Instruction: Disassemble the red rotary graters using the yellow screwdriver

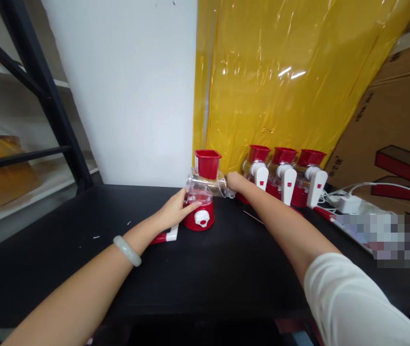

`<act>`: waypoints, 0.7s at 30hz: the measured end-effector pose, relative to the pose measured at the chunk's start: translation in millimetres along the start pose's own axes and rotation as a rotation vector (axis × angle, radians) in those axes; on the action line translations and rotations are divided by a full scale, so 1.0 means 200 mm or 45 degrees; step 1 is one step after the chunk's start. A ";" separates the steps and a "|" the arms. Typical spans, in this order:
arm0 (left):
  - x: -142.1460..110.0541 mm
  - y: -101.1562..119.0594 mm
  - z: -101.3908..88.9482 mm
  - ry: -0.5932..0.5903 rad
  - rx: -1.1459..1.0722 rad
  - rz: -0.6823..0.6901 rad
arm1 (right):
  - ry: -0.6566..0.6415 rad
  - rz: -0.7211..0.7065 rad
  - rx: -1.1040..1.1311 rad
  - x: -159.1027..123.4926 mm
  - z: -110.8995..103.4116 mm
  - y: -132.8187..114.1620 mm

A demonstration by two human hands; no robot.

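A red rotary drum grater [208, 166] with a clear barrel stands upright on the black table, a white knob on its base. My left hand [178, 209] grips the left side of the base, thumb across its front. At the right end of the barrel, my right hand [236, 180] is closed; its fingertips and whatever they hold are hidden. Beside my left wrist lies a red and white crank handle [165, 237], partly covered by that hand.
Three similar assembled graters [286, 175] with white cranks stand in a row at the right. Beyond them are a white charger [349, 203], cables and a blurred-out flat device [378, 235]. A thin rod [253, 216] lies by my right forearm. Cardboard boxes [399, 110] border the right side.
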State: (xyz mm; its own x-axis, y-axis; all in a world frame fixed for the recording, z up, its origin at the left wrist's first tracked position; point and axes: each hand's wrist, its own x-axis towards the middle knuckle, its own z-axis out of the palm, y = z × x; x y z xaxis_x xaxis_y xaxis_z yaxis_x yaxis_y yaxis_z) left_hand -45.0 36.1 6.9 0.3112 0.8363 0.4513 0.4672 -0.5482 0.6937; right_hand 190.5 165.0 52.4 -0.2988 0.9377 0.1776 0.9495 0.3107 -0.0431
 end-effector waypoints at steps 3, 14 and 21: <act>0.00 0.00 0.00 0.000 -0.003 -0.026 | 0.253 -0.015 0.108 -0.01 -0.17 -0.03; -0.02 0.07 0.00 0.019 -0.033 -0.062 | 0.580 -0.597 0.744 -0.42 -0.53 -0.29; -0.02 0.07 0.01 -0.004 -0.126 -0.095 | 0.678 -0.577 1.151 -0.35 -0.48 -0.27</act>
State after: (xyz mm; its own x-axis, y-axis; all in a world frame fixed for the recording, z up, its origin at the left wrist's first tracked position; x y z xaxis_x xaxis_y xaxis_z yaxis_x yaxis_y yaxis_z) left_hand -38.1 24.7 14.2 0.2812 0.8746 0.3950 0.4050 -0.4813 0.7774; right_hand 169.2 67.6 137.4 -0.3131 0.5928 0.7420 0.2842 0.8040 -0.5223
